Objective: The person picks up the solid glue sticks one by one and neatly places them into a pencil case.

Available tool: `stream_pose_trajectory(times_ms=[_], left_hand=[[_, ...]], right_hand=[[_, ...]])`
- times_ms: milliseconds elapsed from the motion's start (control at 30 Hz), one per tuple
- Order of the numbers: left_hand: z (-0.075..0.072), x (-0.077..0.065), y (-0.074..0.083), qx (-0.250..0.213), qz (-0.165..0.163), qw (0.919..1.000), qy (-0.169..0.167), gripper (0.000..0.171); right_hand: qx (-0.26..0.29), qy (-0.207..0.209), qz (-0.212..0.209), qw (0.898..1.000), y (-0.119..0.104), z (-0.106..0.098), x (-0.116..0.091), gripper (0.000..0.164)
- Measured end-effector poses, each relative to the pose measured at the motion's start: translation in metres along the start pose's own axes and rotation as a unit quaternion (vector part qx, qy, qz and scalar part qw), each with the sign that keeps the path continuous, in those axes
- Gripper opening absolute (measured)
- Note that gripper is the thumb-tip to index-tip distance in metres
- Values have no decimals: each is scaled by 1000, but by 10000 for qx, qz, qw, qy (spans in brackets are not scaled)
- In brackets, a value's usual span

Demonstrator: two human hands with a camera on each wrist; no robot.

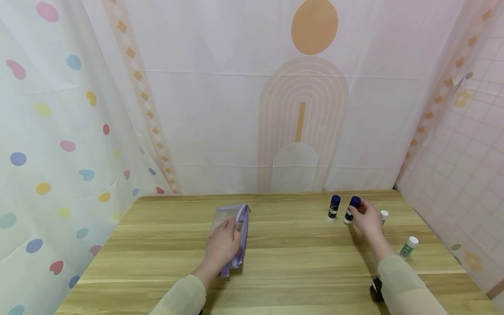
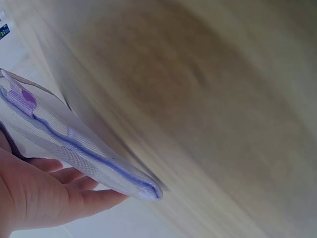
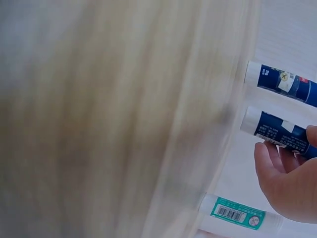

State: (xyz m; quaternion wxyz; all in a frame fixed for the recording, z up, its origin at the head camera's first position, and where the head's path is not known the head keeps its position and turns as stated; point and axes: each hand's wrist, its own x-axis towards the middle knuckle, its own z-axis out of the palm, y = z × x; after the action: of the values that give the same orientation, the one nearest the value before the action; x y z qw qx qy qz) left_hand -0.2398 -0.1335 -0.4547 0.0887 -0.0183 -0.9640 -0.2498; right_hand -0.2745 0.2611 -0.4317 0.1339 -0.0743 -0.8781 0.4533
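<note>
My left hand (image 1: 222, 245) lies on top of a mesh zip pouch (image 1: 244, 238) with purple edging, its fingers stretched over the pouch's face. In the left wrist view those fingers touch the side of the pouch (image 2: 79, 148). On the right, my right hand (image 1: 369, 221) pinches a dark blue glue stick (image 1: 355, 202) between thumb and fingers; it stands nearly upright, slightly tilted. A second blue glue stick (image 1: 334, 208) stands just left of it. The right wrist view shows the pinched glue stick's label and white base (image 3: 251, 120).
A green-and-white glue stick (image 1: 408, 246) stands near the table's right side. Another white-capped one (image 1: 384, 214) is partly hidden behind my right hand. A black object (image 1: 376, 290) shows by my right sleeve. Patterned curtains (image 1: 220, 109) border the wooden table (image 1: 291, 262).
</note>
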Motion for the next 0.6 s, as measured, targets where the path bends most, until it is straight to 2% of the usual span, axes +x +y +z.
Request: stream_pose_trajectory(times_ms=[600], left_hand=[[-2,0,-1,-127,84,9998,93,51]], right_hand=[[240,253,-153,9993,-9,-6,-16,36]])
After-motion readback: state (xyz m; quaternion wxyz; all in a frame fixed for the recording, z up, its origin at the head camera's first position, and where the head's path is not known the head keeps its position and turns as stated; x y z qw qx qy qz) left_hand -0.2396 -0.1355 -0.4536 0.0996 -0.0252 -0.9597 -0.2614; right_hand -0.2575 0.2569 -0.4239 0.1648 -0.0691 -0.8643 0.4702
